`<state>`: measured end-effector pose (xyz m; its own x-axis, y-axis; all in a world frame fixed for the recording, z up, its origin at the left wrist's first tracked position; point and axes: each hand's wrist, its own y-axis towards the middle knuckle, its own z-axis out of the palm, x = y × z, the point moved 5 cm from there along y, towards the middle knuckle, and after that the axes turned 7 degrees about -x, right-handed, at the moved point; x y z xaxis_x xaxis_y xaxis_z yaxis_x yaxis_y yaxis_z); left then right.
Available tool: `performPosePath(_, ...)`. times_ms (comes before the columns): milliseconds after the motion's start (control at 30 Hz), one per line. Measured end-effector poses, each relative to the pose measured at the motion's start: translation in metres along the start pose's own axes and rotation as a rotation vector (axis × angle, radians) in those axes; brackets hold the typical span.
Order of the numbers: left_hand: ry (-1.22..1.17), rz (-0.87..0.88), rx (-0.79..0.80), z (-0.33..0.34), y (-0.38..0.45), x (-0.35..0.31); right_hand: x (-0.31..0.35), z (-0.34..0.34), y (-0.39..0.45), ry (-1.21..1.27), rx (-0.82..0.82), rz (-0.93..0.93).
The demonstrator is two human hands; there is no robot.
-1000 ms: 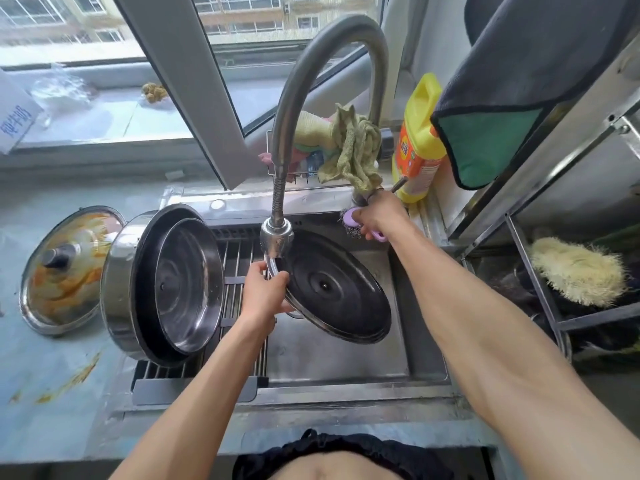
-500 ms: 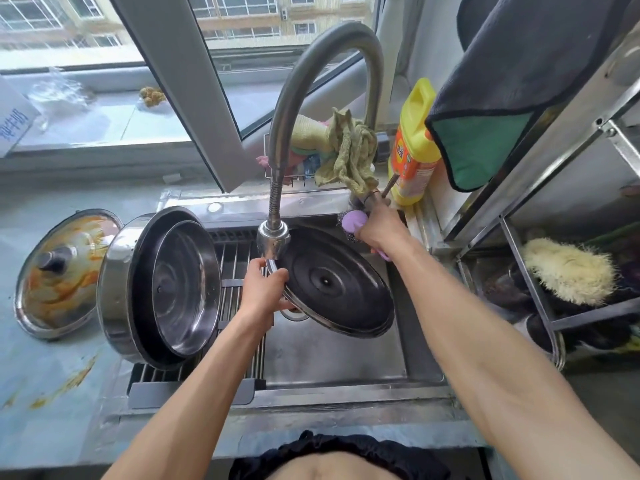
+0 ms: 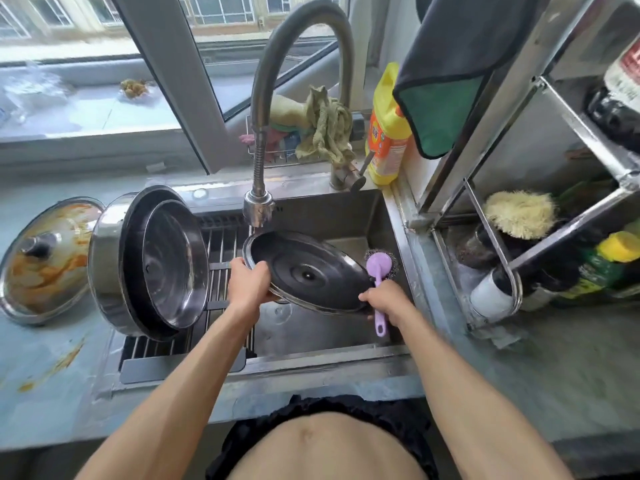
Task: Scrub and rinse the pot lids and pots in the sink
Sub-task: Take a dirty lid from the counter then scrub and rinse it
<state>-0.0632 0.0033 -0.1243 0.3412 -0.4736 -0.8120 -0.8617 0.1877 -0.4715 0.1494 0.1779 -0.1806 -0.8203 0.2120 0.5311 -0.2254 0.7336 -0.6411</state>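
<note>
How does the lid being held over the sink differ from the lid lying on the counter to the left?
The held lid is tilted over the sink with its dark underside showing; the counter lid lies flat, knob up. The held lid looks free of food; the counter lid is smeared with orange residue. The left hand grips the held lid's rim; nothing touches the counter lid. Both are round with metal rims.

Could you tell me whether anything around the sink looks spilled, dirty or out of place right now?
Yes. Orange sauce streaks lie smeared on the countertop left of the sink, and the glass lid resting there is coated with the same orange residue. The large pot sits tipped on its side over the drying rack.
</note>
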Motion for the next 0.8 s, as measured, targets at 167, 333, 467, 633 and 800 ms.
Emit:
performPosePath(167, 0.082, 0.044, 0.057, -0.005, -0.006, -0.020, 0.005, -0.005, 0.003, 0.117, -0.076, -0.015)
performPosePath(333, 0.161, 0.147, 0.046, -0.005, -0.007, -0.025, 0.001, 0.002, -0.003, 0.073, -0.028, 0.018)
performPosePath(467, 0.145, 0.148, 0.041, 0.000, -0.007, -0.024, -0.006, 0.004, 0.000, 0.050, -0.052, 0.029)
performPosePath(633, 0.100, 0.110, 0.028, -0.003, -0.008, -0.017, 0.002, -0.008, -0.012, -0.048, -0.084, -0.011)
performPosePath(800, 0.027, 0.211, 0.046, -0.003, -0.016, -0.035, 0.036, -0.030, -0.048, -0.427, -0.262, -0.312)
